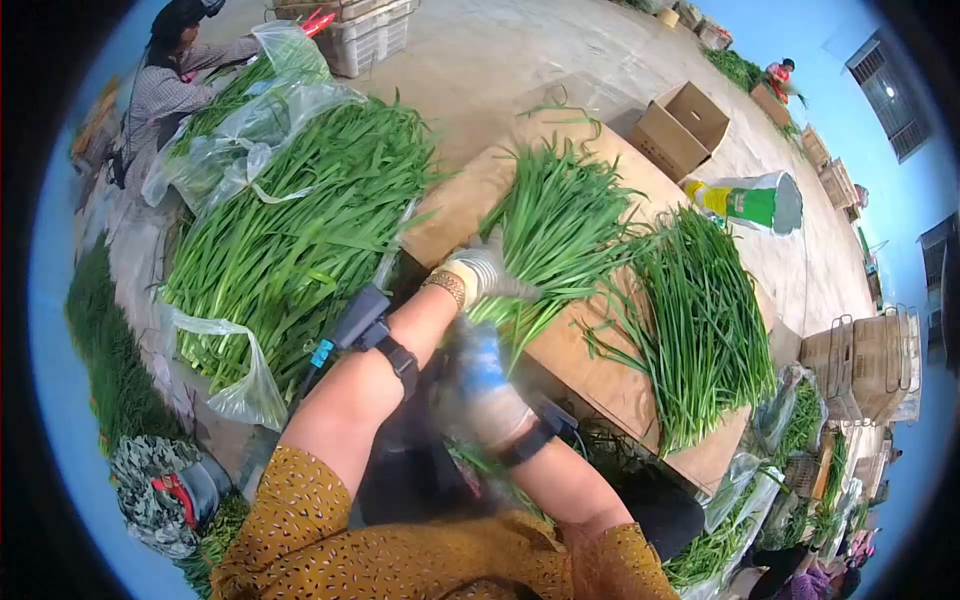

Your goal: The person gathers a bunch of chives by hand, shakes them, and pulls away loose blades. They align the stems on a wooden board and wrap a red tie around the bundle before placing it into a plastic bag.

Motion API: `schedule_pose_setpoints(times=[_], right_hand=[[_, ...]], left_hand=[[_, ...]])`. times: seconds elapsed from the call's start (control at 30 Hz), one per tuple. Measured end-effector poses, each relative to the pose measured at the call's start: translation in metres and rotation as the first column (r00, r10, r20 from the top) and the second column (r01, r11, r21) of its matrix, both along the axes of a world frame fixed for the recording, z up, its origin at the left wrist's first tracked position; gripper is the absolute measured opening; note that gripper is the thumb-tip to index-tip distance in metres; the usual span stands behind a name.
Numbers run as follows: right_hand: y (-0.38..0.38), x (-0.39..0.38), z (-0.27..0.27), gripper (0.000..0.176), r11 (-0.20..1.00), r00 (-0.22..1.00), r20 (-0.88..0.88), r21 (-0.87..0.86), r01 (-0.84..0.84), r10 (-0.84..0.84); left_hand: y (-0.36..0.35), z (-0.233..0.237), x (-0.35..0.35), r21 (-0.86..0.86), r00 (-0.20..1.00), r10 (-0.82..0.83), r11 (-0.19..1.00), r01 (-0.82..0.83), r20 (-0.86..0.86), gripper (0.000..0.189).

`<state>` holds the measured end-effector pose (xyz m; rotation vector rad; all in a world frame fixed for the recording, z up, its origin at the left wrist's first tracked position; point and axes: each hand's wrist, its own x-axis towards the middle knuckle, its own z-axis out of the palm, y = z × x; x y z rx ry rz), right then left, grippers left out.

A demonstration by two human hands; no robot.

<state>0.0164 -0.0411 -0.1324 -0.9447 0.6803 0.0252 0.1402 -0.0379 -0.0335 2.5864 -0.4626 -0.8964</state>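
Observation:
My left hand (487, 277), in a pale knit glove, is closed around the lower stems of a bunch of garlic chives (565, 225). That bunch lies on a brown board (560, 350) with its leaves fanned away from me. Below it, at the stem ends, my right hand (484, 380) is smeared by motion. It wears a glove with a blue patch, and its fingers cannot be made out. A second, darker pile of garlic chives (700, 325) rests on the board to the right.
A large heap of garlic chives (300, 220) with plastic sheeting (245, 150) lies at left. Another person (170, 90) sits behind it. Beyond the board are a cardboard box (680, 130) and a green-and-yellow bag (750, 203). Crates (865, 365) stand at right.

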Motion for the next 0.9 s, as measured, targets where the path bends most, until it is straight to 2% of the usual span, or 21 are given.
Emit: schedule_pose_setpoints(times=[0.03,0.07,0.1,0.13,0.17,0.2,0.23,0.27,0.3,0.4,0.5,0.6,0.67,0.7,0.73,0.83,0.87,0.9], right_hand=[[-0.01,-0.005,0.009,0.047,0.858,0.947,0.067,-0.447,-0.253,0.314],[-0.026,-0.017,0.057,0.045,0.475,0.806,-0.02,-0.799,-0.369,0.592],[-0.04,-0.025,0.071,0.041,0.649,0.846,-0.029,-0.628,-0.43,0.532],[-0.053,-0.034,0.085,0.038,0.81,0.898,-0.049,-0.413,-0.418,0.438],[-0.067,-0.042,0.099,0.035,0.919,0.941,-0.101,-0.204,-0.336,0.322],[-0.086,-0.05,0.063,0.029,0.863,0.969,-0.115,-0.441,-0.245,0.217],[-0.1,-0.059,0.047,0.031,0.807,0.988,-0.105,-0.57,-0.151,0.111],[-0.113,-0.064,0.051,0.032,0.666,0.965,-0.217,-0.7,-0.257,0.144],[-0.12,-0.068,0.052,0.034,0.501,0.932,-0.33,-0.788,-0.359,0.15],[-0.11,-0.053,0.045,0.035,0.377,0.949,-0.297,-0.871,-0.316,0.108],[-0.102,-0.024,0.019,0.026,0.627,0.975,0.028,-0.77,-0.119,0.219],[-0.101,0.007,0.007,0.037,0.762,0.987,-0.026,-0.633,-0.137,0.156],[-0.107,0.023,0.007,0.033,0.759,0.971,-0.189,-0.607,-0.235,0.149],[-0.108,0.029,0.019,0.029,0.742,0.972,-0.19,-0.63,-0.228,0.138],[-0.11,0.037,0.002,0.026,0.864,0.991,-0.09,-0.487,-0.132,0.101],[-0.116,0.05,-0.033,0.027,0.83,0.997,0.03,-0.557,-0.037,0.065],[-0.115,0.047,-0.016,0.028,0.861,0.996,-0.042,-0.499,-0.093,0.083],[-0.115,0.04,-0.008,0.028,0.957,0.996,0.052,-0.286,-0.05,0.068]], left_hand=[[-0.003,-0.003,0.0,0.03,1.0,-0.001,1.0,0.001,0.004,0.135],[-0.004,-0.001,-0.001,0.06,1.0,-0.003,0.998,0.003,0.009,0.134],[-0.004,0.0,-0.001,0.09,1.0,-0.006,0.996,0.005,0.015,0.132],[-0.004,-0.003,0.001,0.059,1.0,0.02,0.998,-0.02,0.0,0.132],[-0.005,-0.004,0.0,0.074,1.0,0.012,0.997,-0.013,0.007,0.132],[-0.005,-0.003,-0.003,0.089,1.0,0.008,0.996,-0.009,0.012,0.132],[-0.005,0.0,-0.004,0.103,1.0,0.008,0.995,-0.01,0.019,0.132],[-0.006,0.003,-0.006,0.119,1.0,0.021,0.993,-0.021,0.005,0.132],[-0.007,0.007,-0.009,0.131,1.0,0.021,0.991,-0.02,-0.004,0.132],[-0.01,0.007,-0.007,0.146,1.0,0.014,0.989,-0.014,0.002,0.132],[-0.01,-0.004,-0.004,0.133,1.0,0.002,0.991,-0.005,0.028,0.138],[-0.007,-0.021,0.007,0.053,0.998,-0.017,0.999,0.013,0.067,0.145],[-0.003,-0.023,0.017,-0.05,0.997,-0.051,0.997,0.054,0.06,0.148],[-0.002,-0.027,0.018,-0.1,0.997,-0.066,0.992,0.071,0.049,0.15],[-0.005,-0.039,0.021,-0.065,0.995,-0.038,0.997,0.044,0.091,0.142],[-0.008,-0.046,0.022,-0.046,0.978,-0.006,0.999,0.016,0.207,0.141],[-0.009,-0.045,0.022,-0.058,0.986,0.032,0.998,-0.023,0.162,0.138],[-0.01,-0.037,0.018,-0.023,0.987,0.041,0.999,-0.038,0.157,0.137]])
